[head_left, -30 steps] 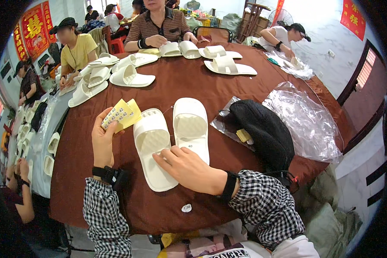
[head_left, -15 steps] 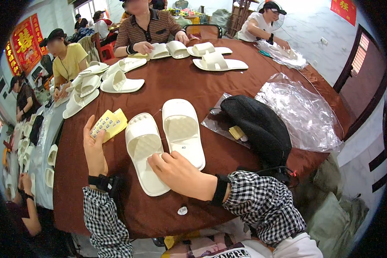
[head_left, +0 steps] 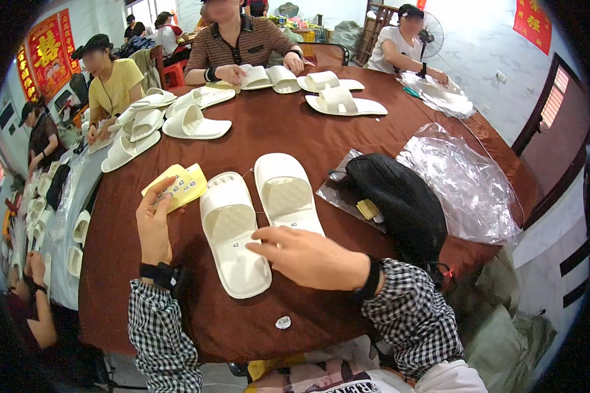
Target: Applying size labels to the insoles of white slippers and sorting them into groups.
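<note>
My left hand point(head_left: 155, 237) is closed around the edge of yellow sticker sheets point(head_left: 191, 185), held up just left of a pair of white slippers. The left slipper point(head_left: 242, 275) lies toe away from me, a small printed sticker point(head_left: 236, 245) on its insole. Beside it the right slipper point(head_left: 281, 169) also bears a small sticker, partly behind my fingers. A thin thread seems to join the two. My right hand point(head_left: 321, 258) hovers over both heels, its thumb and forefinger apart and nothing visible between them; the other fingers are partly hidden.
A black mesh bag point(head_left: 400, 196) and crumpled clear plastic point(head_left: 462, 187) lie to the right. A small round white label point(head_left: 282, 322) sits near the front edge. More white slippers point(head_left: 196, 128) stand across the brown-covered table point(head_left: 269, 131), where other people are working.
My right hand has lifted off the left slipper and moved right, uncovering a sticker on its insole. My left hand still holds the yellow sheets. The whole view has shifted slightly.
</note>
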The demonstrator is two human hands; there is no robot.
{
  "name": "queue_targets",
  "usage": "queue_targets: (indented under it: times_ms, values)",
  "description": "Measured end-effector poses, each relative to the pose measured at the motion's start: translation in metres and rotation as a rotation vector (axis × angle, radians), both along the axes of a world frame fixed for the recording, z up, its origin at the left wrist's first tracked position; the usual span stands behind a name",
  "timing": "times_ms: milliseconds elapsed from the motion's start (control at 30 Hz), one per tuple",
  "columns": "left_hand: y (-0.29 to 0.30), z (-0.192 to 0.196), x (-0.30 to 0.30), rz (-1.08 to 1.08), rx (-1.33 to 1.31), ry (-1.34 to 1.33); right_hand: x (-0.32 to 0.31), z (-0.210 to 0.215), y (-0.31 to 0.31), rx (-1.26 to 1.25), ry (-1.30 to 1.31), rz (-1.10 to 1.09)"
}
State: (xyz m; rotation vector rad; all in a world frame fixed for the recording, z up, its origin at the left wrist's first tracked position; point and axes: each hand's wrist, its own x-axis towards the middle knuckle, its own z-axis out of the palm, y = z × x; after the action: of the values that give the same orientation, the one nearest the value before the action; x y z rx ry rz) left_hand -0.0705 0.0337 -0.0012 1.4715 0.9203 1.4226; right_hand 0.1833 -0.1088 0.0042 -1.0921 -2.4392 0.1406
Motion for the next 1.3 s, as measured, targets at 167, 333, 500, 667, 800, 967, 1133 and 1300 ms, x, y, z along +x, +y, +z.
queue_targets:
  times_ms: [167,333,500,667,800,967,1133,1300]
  values:
    - [-0.001,0.001,-0.003,-0.007,0.012,0.007,0.030,0.022,0.003,0.032,0.212,-0.251]
    - [-0.001,0.000,0.004,-0.041,-0.014,-0.013,0.039,0.012,0.001,-0.158,0.205,-0.292]
    - [-0.003,0.003,0.004,-0.031,-0.024,-0.007,0.051,0.005,0.005,-0.300,0.138,-0.319]
    - [-0.002,0.002,0.004,-0.031,0.003,-0.004,0.057,0.010,0.005,-0.316,0.088,-0.263]
    - [-0.003,0.002,0.002,-0.047,-0.025,0.006,0.056,0.010,0.004,-0.282,0.021,-0.254]
    - [-0.002,0.002,0.005,-0.040,-0.006,-0.002,0.053,0.012,0.004,-0.169,0.021,-0.243]
    - [-0.004,0.003,0.008,-0.045,0.025,0.046,0.042,-0.002,0.025,-0.032,-0.034,-0.360]
    - [-0.008,0.006,0.007,-0.045,0.024,0.051,0.037,-0.012,0.032,0.048,-0.109,-0.391]
